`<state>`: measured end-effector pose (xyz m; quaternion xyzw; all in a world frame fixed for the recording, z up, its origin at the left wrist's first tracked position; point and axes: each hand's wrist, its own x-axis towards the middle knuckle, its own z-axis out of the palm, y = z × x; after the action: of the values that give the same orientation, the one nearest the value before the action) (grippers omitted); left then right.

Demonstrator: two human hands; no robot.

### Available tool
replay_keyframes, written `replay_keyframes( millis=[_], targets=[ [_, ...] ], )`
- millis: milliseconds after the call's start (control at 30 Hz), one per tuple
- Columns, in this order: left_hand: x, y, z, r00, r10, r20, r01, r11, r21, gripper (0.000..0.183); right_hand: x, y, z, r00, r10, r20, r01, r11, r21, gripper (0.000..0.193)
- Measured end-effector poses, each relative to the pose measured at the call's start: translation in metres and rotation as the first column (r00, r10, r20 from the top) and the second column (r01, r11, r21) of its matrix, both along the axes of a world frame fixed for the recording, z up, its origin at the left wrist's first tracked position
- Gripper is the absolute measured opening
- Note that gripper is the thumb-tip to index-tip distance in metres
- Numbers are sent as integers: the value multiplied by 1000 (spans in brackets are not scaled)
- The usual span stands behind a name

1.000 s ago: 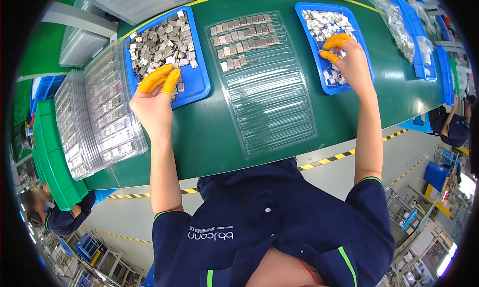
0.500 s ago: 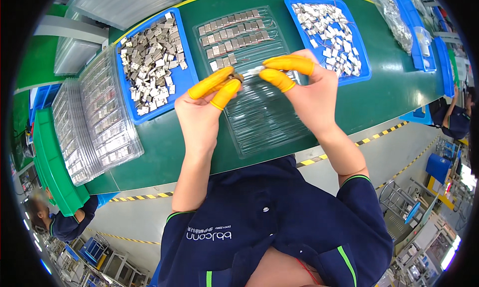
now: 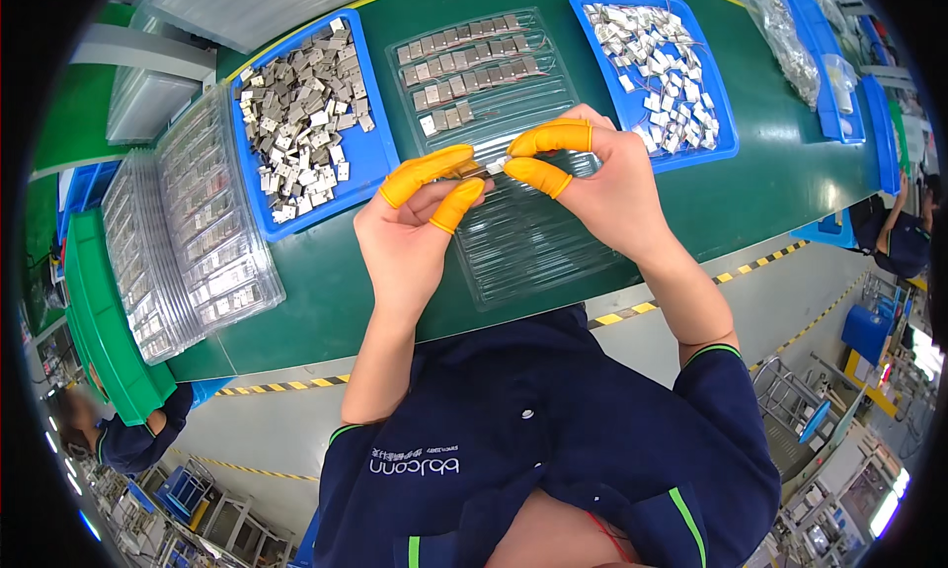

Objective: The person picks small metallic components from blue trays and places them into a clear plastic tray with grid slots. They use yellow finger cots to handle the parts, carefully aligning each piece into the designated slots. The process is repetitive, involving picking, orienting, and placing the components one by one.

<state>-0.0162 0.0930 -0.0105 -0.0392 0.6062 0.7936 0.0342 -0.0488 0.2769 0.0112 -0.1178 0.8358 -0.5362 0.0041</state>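
Yellow finger cots cover the thumb and forefinger of both my hands. My left hand (image 3: 410,222) pinches a small grey-brown metal housing (image 3: 474,171). My right hand (image 3: 602,178) pinches a small white block (image 3: 498,165), mostly covered by the fingertips. The two pieces meet end to end; whether one sits inside the other I cannot tell. Below both hands lies a clear ribbed plastic tray (image 3: 523,257), its far rows filled with metal pieces (image 3: 464,62) with thin wires.
To the left, a blue tray (image 3: 371,165) holds many loose metal housings. Another blue tray (image 3: 728,138) at the right holds white blocks with wires. Stacked clear trays (image 3: 212,227) and a green bin (image 3: 104,321) stand far left. Co-workers appear at both edges.
My hands have come closer together, and the white block now meets the metal housing. Earlier a gap showed between them. My right hand has moved slightly left and toward me.
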Motion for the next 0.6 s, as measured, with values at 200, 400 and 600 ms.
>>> replay_keyframes(
  millis=[200,400,600],
  targets=[
    [-3,-10,4,997,-63,-41,62,998,-17,24,-5,3,5,942,209,261,-152,963,-225,27],
    [-5,-20,0,961,-271,55,263,957,125,22,-5,5,6,690,430,582,-62,837,-544,32],
    [-4,-15,-1,962,-229,148,208,967,147,23,0,-2,-7,736,340,585,49,836,-547,22]
  ],
)
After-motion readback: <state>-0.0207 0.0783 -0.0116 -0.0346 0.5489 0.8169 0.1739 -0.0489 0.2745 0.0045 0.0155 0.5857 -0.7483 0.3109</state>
